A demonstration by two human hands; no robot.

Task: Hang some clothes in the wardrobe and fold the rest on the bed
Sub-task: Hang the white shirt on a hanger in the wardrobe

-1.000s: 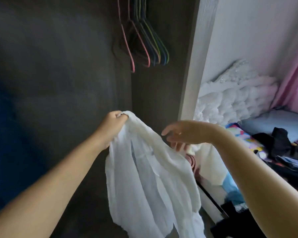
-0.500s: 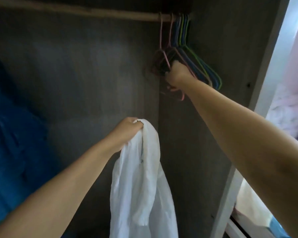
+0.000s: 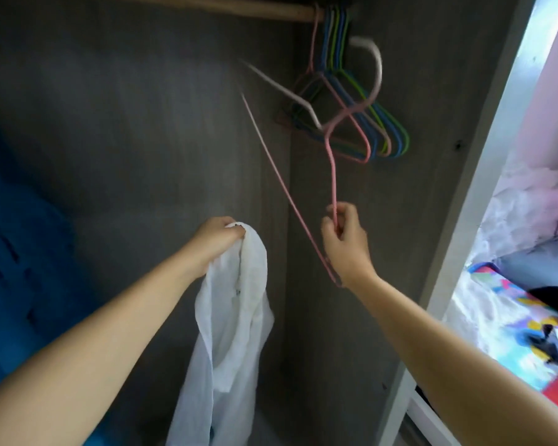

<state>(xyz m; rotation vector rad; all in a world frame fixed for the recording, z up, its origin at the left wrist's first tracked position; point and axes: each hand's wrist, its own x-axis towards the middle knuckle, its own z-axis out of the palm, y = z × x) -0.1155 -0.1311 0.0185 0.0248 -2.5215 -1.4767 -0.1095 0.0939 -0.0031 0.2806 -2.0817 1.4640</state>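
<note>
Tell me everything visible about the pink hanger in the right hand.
The pink hanger is thin, looks like coated wire, and is empty. It is off the rail, tilted, its pale hook blurred near the hangers on the rail. The right hand pinches one arm; its long bar slants up-left. It is clear of the white shirt.

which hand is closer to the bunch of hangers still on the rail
Right. The right hand, pinching a pink hanger, sits just below the hangers on the rail; the left hand, holding the white shirt, is lower-left, farther away.
</note>
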